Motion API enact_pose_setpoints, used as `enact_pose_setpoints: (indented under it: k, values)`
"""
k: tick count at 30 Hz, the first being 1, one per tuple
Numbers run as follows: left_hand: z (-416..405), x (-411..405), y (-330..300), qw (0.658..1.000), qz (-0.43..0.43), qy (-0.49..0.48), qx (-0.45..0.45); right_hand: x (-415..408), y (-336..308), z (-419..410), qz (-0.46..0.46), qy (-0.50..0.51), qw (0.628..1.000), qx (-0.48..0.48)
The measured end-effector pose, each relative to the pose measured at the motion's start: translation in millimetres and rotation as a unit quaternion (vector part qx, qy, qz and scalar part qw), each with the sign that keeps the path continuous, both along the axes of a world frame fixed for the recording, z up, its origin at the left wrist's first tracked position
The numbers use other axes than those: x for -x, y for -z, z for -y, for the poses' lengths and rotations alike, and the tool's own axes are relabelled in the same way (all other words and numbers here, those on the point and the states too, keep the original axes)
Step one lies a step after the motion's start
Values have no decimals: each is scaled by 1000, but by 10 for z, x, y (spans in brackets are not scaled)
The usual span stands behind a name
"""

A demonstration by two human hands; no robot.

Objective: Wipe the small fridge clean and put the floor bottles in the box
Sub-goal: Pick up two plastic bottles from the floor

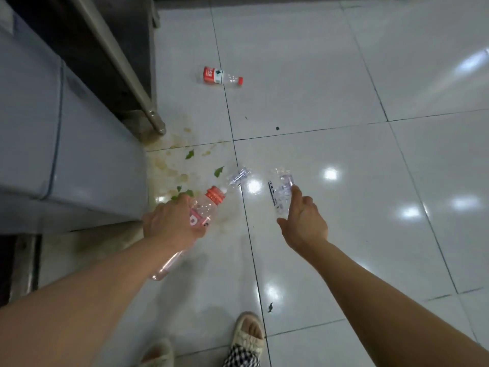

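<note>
My left hand (169, 223) grips a clear pinkish bottle (203, 210) with an orange-red cap, held low over the floor beside the small grey-blue fridge (74, 160). Just beyond its cap is a second, blurred clear bottle (239, 176); I cannot tell whether it is held or lies on the floor. My right hand (304, 221) holds a crumpled clear bottle (280, 192) with a dark printed strip. Farther off, a red-labelled bottle (219, 76) with a red cap lies on its side on the white tiles. No box is in view.
A steel table leg (156, 120) stands behind the fridge's corner. Yellowish stains (172, 168) and several green leaf scraps (218, 171) mark the tiles near the fridge. My slippered feet (248, 332) are at the bottom edge. Glossy white tiles (370, 207) stretch to the right.
</note>
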State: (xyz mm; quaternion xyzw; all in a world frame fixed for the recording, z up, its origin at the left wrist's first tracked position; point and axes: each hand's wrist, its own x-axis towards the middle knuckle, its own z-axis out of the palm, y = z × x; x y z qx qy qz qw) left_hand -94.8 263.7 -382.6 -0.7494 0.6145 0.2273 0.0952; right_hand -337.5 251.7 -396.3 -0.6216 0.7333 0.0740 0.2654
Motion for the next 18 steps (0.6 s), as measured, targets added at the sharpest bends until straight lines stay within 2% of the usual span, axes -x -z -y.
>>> enact_pose_setpoints:
  k: [10, 18]
  values:
    - [861, 290, 389, 997, -6, -69, -29, 187, 387, 883, 0, -52, 998, -29]
    - [1725, 261, 1257, 990, 11, -130, -52, 42, 1124, 1964, 14, -92, 993, -68]
